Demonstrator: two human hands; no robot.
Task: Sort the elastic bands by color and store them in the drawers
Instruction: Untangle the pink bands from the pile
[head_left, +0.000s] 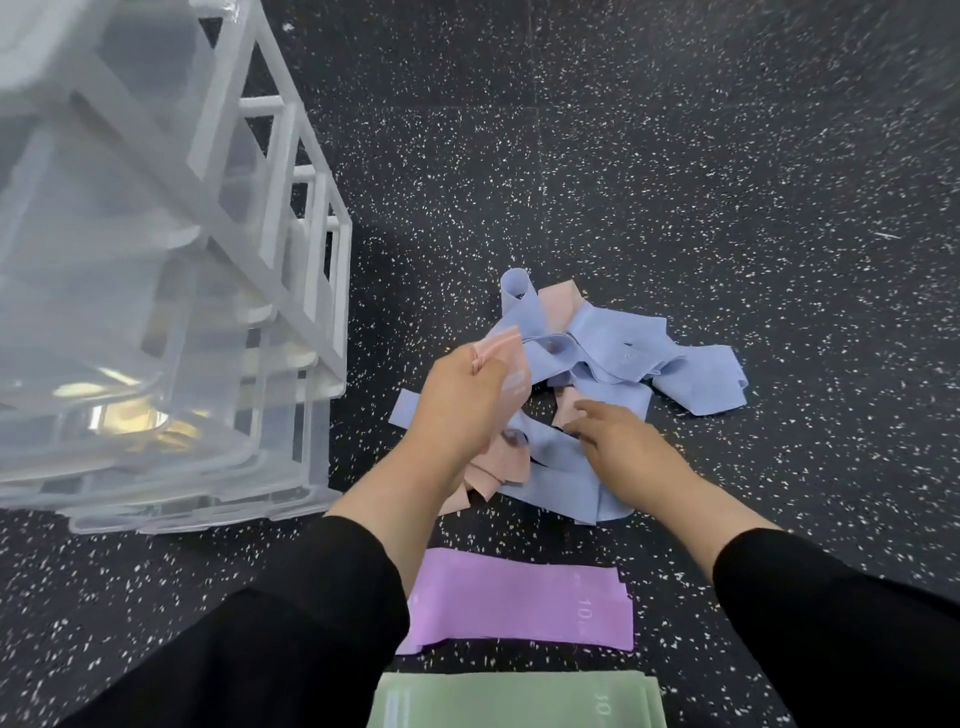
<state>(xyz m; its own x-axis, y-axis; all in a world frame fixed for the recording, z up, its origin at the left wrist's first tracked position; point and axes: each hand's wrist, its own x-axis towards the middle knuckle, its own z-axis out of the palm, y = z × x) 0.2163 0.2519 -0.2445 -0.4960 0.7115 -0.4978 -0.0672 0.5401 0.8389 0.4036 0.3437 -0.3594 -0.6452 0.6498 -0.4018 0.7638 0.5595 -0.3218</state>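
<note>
Standing left of the band heap (597, 374), the translucent plastic drawer unit (156, 312) in its white frame shows drawers whose contents cannot be told. The heap, tangled blue and pink flat strips, lies on the black speckled floor (727, 156). Nearer than the heap, a purple band stack (519, 603) and a green band stack (514, 701) lie flat, long axes left-right. Left hand (462, 405) fingers pinch a pink band (506, 358) above the heap; right hand (623, 441) fingers lie loosely apart on it.

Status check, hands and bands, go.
Left hand pinches pink band. Right hand open on blue-pink pile. Purple stack, green stack sorted. Drawers unobstructed.
</note>
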